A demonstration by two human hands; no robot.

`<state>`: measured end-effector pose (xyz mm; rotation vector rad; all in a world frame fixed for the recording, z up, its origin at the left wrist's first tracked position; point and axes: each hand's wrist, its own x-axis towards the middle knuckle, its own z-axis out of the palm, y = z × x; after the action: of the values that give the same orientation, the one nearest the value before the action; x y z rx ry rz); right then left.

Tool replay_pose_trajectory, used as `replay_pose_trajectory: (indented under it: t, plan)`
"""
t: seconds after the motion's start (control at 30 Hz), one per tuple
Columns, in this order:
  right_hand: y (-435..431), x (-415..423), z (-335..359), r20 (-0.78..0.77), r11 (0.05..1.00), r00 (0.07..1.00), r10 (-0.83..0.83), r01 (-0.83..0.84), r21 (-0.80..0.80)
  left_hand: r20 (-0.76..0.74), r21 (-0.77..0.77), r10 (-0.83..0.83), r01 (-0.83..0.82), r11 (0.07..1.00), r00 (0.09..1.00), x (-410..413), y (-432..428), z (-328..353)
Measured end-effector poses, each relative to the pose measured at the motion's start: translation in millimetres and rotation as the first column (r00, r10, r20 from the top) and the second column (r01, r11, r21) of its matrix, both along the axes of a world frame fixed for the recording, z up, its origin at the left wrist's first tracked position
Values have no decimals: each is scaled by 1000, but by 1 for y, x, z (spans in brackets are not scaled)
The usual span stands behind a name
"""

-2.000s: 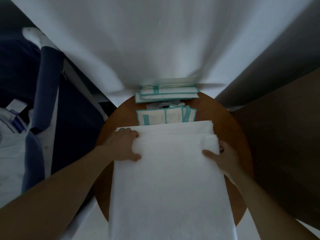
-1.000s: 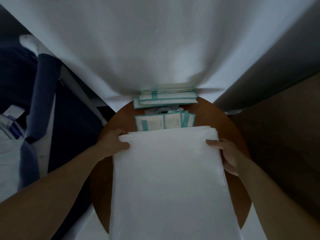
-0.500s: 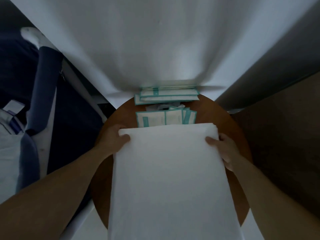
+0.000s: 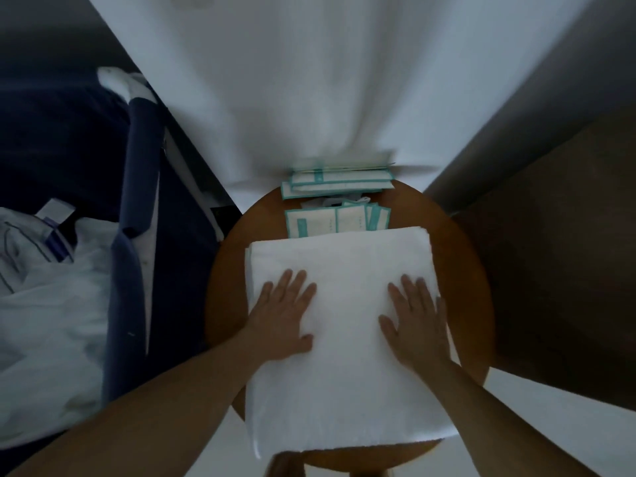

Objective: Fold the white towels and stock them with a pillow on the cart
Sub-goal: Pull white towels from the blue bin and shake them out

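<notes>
A folded white terry towel [image 4: 344, 339] lies flat on a round brown wooden table [image 4: 227, 287], its near edge hanging just past the table's rim toward the person. The left hand [image 4: 284, 321] rests palm down on the towel's left half and the right hand [image 4: 416, 321] on its right half; both are released, fingers straight and spread, pressing the cloth and grasping nothing.

The towel looks soft, thick and limp, light enough for 2 hands but with no stiffness of its own, so it will probably sag and unfold if lifted by 1 corner. It does not look slippery or fragile. A sound hold would likely be under the 2 side edges, or with the palms slid beneath the folded stack, so the layers stay square.

Beyond the towel's far edge, touching or just beside it, sit flat white packets with teal borders [image 4: 335, 220], and a second stack of the same teal-edged packets [image 4: 339, 184] lies at the table's far rim under a hanging white curtain [image 4: 309, 80]. Pushing the towel forward would likely shove these packets. To the left stands a dark blue fabric-sided cart [image 4: 134, 218] holding crumpled white linen [image 4: 44, 321]. No pillow can be made out for certain.
</notes>
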<state>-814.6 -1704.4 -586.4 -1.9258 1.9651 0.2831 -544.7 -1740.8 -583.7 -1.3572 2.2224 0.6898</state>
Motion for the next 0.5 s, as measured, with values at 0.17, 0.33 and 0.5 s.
replay_pose_trajectory:
  t: [0.17, 0.33, 0.5]
  plan:
    - [-1, 5, 45, -34, 960, 998, -43, 51, 276, 99, 93, -68, 59, 994, 993, 8, -22, 45]
    - [1, 28, 108, -42, 984, 998, 43, -35, 175, -7, -75, 30, -30, 997, 1000, 14, -12, 114]
    - [2, 59, 168, 23, 991, 992, 124, -125, 58, -93, -148, 133, -146, 978, 987, 28, 34, 174]
